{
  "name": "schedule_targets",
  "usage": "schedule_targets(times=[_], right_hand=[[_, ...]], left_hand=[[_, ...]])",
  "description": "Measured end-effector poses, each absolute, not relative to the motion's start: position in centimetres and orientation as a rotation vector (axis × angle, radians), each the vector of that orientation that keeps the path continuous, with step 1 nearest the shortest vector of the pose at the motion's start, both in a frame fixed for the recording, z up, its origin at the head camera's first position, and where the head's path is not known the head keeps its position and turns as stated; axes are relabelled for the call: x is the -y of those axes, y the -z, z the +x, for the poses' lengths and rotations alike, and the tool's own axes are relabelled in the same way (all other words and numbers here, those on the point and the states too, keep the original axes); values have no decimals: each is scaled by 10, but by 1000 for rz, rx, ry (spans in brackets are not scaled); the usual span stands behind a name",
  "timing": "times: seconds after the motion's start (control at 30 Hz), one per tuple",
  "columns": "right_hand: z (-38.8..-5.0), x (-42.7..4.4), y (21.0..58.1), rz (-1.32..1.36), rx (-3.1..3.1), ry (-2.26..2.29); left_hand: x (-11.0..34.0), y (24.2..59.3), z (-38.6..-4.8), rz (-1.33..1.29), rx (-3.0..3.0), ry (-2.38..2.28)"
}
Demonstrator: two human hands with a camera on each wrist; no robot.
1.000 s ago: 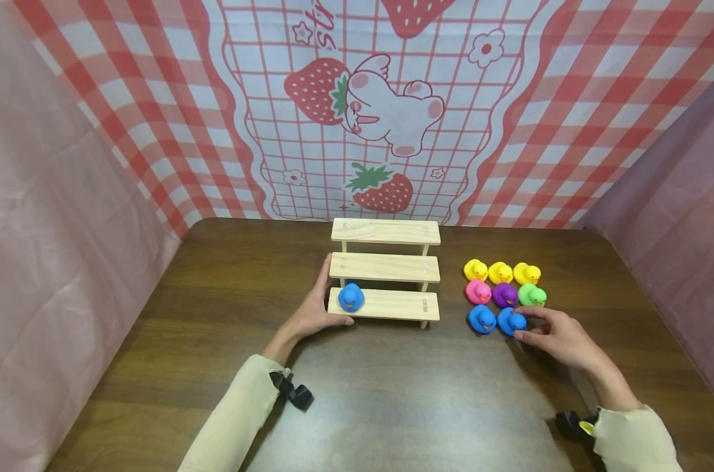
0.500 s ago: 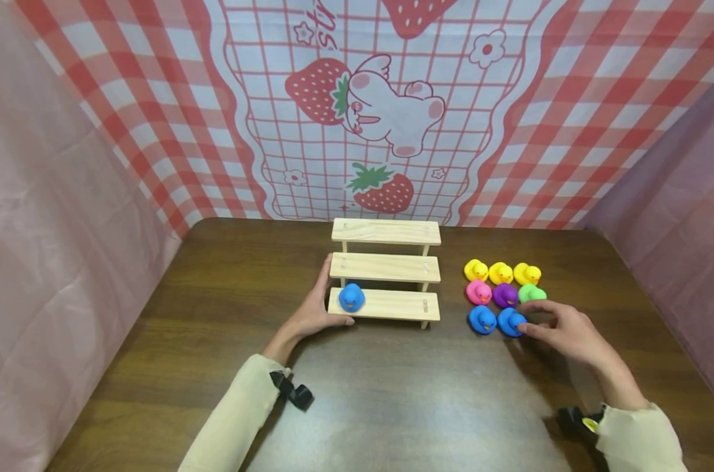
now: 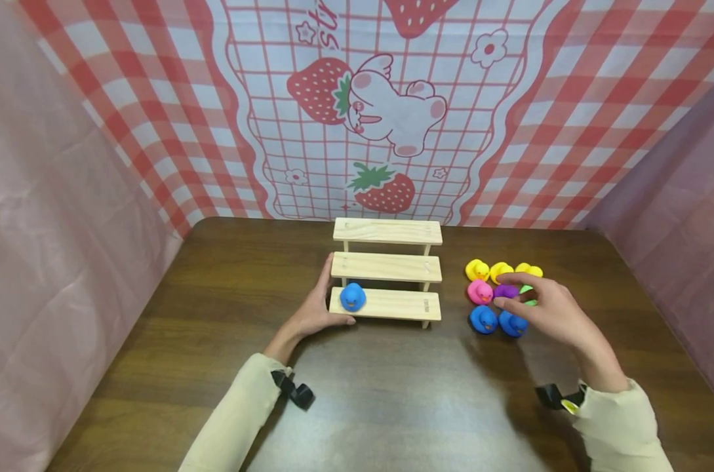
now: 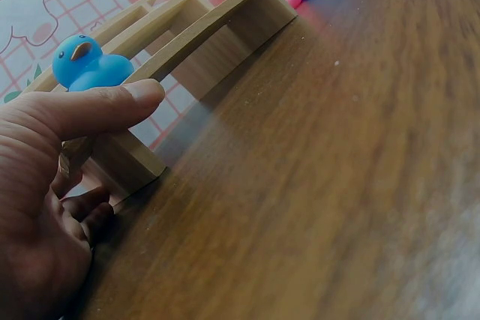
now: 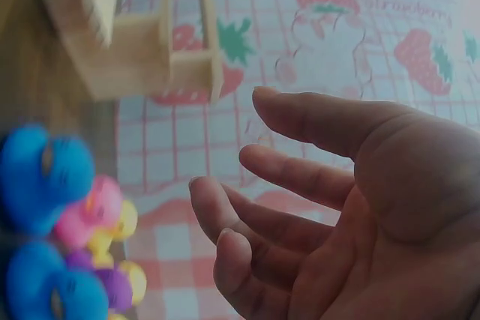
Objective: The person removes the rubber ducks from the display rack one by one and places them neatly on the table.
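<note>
My left hand (image 3: pixel 313 313) holds the left end of a three-step wooden display shelf (image 3: pixel 398 306). In the left wrist view its thumb (image 4: pixel 112 109) lies along the lowest board's front edge, with the fingers round the end. A blue rubber duck (image 3: pixel 353 297) sits on the left of that lowest board. My right hand (image 3: pixel 554 313) hovers over the grouped ducks on the right, fingers loosely bent and apart, nothing between them. Beneath and beside it are a purple duck (image 3: pixel 504 292), a green duck (image 3: pixel 528 294), partly hidden, and a blue duck (image 3: pixel 513 324).
Another blue duck (image 3: pixel 483 320) and a pink duck (image 3: pixel 480 292) form the group's left side. Behind them stand three yellow ducks, the left one (image 3: pixel 477 270) fully visible. A strawberry-print cloth (image 3: pixel 386 131) hangs behind the brown table (image 3: pixel 357 400).
My right hand has come away from the right-hand blue duck, rising and moving back and left over the purple and green ducks. The left hand stays on the shelf.
</note>
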State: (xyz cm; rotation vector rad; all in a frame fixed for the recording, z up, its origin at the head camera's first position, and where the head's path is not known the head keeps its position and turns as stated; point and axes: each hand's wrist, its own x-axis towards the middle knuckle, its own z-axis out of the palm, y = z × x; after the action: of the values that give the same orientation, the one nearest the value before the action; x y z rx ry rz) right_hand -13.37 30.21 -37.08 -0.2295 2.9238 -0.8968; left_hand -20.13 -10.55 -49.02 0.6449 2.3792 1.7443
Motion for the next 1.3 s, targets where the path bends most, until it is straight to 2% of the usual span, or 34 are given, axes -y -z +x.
schedule_targets(times=[0.6, 0.97, 1.3], right_hand=[[-153, -217, 361, -467, -2826, 1135], [-163, -181, 371, -520, -2708, 1301], [-168, -149, 382, -559, -2648, 1342]], left_hand=[[104, 492, -202, 641, -2392, -1739], [103, 460, -186, 624, -2353, -1741], [105, 492, -203, 596, -2356, -1753]])
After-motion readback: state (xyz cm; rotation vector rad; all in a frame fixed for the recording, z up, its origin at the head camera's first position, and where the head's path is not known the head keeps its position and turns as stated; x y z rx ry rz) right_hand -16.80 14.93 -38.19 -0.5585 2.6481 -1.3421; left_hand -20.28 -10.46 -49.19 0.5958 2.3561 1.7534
